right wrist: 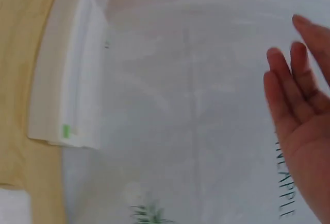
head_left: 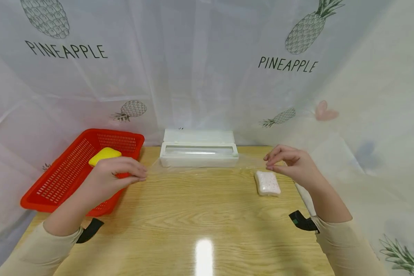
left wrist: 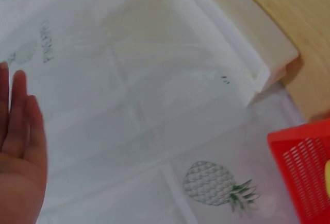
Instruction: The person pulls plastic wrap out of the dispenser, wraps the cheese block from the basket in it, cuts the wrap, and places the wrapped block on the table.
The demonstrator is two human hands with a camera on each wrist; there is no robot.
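A sheet of clear cling film (head_left: 193,171), faint and hard to trace, stretches across the front of a white cling film dispenser (head_left: 199,156), whose lid is raised. At the sheet's left end my left hand (head_left: 119,174) pinches the film between thumb and fingertips, in front of the red basket. My right hand (head_left: 291,163) pinches the other end, just above a pale pink-white sponge-like block (head_left: 268,184) with a shiny surface. Both wrist views show the fingers (left wrist: 19,126) (right wrist: 291,87) of each hand from the palm side; the pinch points are not clear there.
A red plastic basket (head_left: 63,172) stands at the left with a yellow sponge (head_left: 104,155) inside. The wooden table (head_left: 193,218) runs toward me. Behind it hangs a whitish curtain (head_left: 193,76) with pineapple prints, which also runs along the sides.
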